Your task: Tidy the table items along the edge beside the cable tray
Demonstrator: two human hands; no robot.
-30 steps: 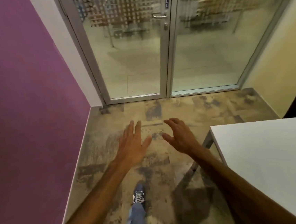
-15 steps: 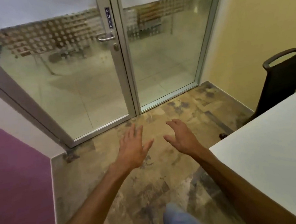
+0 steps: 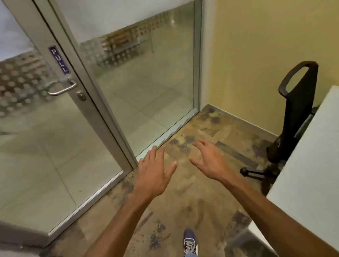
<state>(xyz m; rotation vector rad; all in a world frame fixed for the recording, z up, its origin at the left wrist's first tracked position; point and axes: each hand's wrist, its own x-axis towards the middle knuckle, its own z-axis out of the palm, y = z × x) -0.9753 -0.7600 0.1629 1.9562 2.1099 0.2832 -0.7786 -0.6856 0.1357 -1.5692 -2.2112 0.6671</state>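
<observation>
Mottled brown carpet tiles (image 3: pixel 172 211) ran from the near floor to a frosted glass door with a metal lever handle (image 3: pixel 62 90) at the far left and a yellow wall on the right. Both arms reached forward over the floor: the left hand (image 3: pixel 152 175) and the right hand (image 3: pixel 209 161) were spread, fingers loose and apart, grasping nothing. A white rectangular table (image 3: pixel 324 175) lay at the right edge, its visible top bare, with a black office chair (image 3: pixel 298 103) just beyond its far corner. Neither the items to tidy nor the cable tray showed anywhere in view. The sensible step, I judged, was to turn right and face the table squarely before reaching. Compared with half a second earlier, the view had swung right, losing most of the purple wall and bringing the chair and table closer, while the hands kept the same open pose.
</observation>
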